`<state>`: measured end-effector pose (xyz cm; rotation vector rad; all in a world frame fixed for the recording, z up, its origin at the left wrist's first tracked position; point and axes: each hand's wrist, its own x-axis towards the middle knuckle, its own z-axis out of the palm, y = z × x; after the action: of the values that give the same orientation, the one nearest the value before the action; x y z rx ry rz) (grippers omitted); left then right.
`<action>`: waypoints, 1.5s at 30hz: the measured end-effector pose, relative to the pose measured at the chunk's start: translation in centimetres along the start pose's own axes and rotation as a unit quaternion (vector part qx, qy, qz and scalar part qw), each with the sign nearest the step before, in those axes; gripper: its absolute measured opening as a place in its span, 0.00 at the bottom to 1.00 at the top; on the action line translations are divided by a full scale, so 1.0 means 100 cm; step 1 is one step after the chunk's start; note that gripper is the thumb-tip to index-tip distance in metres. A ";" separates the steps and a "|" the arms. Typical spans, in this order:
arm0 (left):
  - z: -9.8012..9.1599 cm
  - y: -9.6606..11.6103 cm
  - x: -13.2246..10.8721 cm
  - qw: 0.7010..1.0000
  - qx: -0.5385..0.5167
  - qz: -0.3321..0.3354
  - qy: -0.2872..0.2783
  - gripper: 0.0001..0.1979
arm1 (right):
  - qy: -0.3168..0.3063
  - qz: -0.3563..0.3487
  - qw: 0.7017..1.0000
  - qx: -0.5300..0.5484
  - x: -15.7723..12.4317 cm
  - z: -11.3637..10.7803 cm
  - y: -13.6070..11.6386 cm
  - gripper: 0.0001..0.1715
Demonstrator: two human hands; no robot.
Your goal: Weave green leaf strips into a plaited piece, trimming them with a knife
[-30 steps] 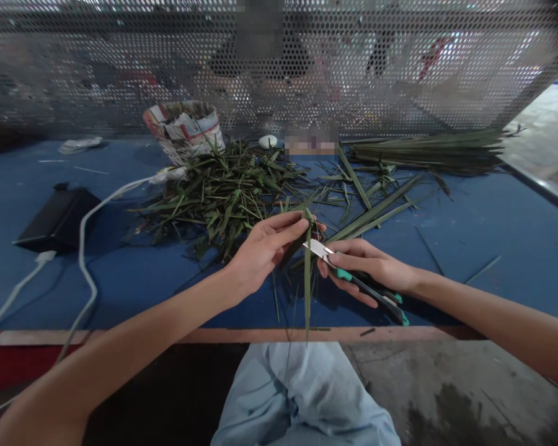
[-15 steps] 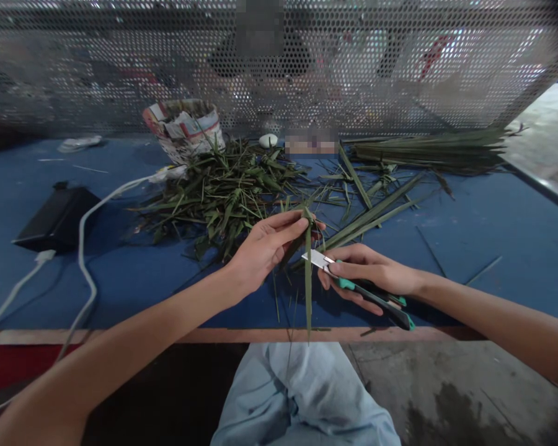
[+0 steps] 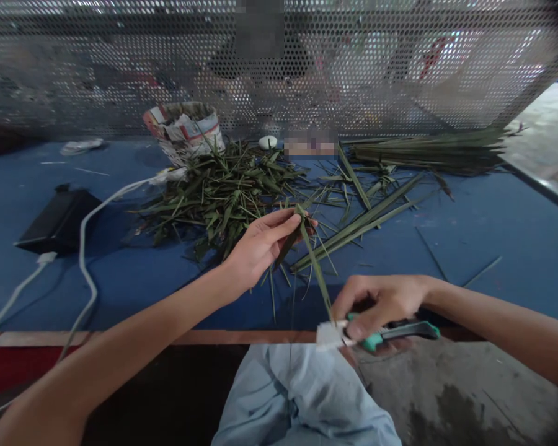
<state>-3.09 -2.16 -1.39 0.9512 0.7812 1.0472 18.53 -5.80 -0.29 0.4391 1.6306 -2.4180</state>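
Observation:
My left hand [image 3: 260, 244] pinches the top end of a long green leaf strip [image 3: 314, 263] above the blue table [image 3: 493, 235]. The strip slants down to the right. My right hand [image 3: 384, 303] is closed round a utility knife [image 3: 376, 334] with a green and black handle. Its blade sits at the strip's lower end, over the table's front edge. Thin fibres hang from the strip below my left hand.
A heap of cut green leaf pieces [image 3: 223, 192] lies behind my hands, beside a paper-wrapped basket [image 3: 186, 130]. Long leaves [image 3: 428, 152] are stacked at the back right. A black box [image 3: 58, 220] and white cable [image 3: 86, 248] lie at left. A perforated metal screen [image 3: 121, 62] closes the back.
My right hand has drawn the knife down along the strip, from near my left fingers to the table's front edge. The strip now slants right. My left hand stayed put.

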 end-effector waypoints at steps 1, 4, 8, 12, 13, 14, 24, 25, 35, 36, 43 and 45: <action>-0.001 0.001 0.001 1.000 0.001 -0.001 0.004 0.06 | -0.038 0.027 0.999 -0.019 -0.004 -0.002 -0.001 0.18; -0.004 0.006 0.002 1.000 0.008 -0.014 0.003 0.06 | -0.081 0.029 0.993 -0.084 -0.021 -0.013 -0.007 0.20; -0.003 0.009 -0.001 0.997 -0.003 -0.073 0.003 0.05 | 0.240 -0.168 0.954 -0.068 -0.034 -0.034 -0.014 0.27; -0.002 0.008 -0.003 0.991 0.013 -0.132 -0.001 0.04 | 0.505 -0.159 0.812 -0.245 -0.024 -0.057 -0.011 0.24; -0.002 0.007 -0.003 0.989 0.024 -0.143 -0.008 0.05 | 0.533 -0.156 0.780 -0.288 -0.020 -0.062 -0.008 0.25; -0.002 0.007 -0.002 0.988 0.036 -0.152 -0.009 0.05 | 0.554 -0.154 0.747 -0.334 -0.016 -0.065 -0.006 0.24; -0.007 0.004 0.001 0.990 0.078 -0.113 -0.031 0.09 | 0.586 -0.129 0.430 -0.675 -0.003 -0.048 0.004 0.17; -0.006 0.004 0.001 0.991 0.081 -0.103 -0.028 0.09 | 0.563 -0.165 0.416 -0.695 -0.002 -0.043 0.004 0.18; -0.006 0.001 0.002 0.989 0.134 -0.065 -0.015 0.13 | 0.359 -0.269 0.403 -0.798 0.001 -0.019 0.007 0.17; -0.006 0.000 0.002 0.988 0.141 -0.062 -0.017 0.13 | 0.362 -0.270 0.416 -0.790 0.002 -0.019 0.007 0.17; 0.002 -0.003 -0.004 0.981 0.192 0.009 -0.002 0.18 | 0.511 -0.346 0.633 -0.468 0.012 -0.020 0.003 0.15; 0.004 -0.002 -0.005 0.977 0.206 0.050 0.026 0.18 | 0.515 -0.345 0.711 -0.331 0.013 -0.022 0.001 0.19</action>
<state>-2.79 -2.80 -1.37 1.3304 1.0270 1.0190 17.68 -3.73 -1.56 1.3846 3.4701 -1.6145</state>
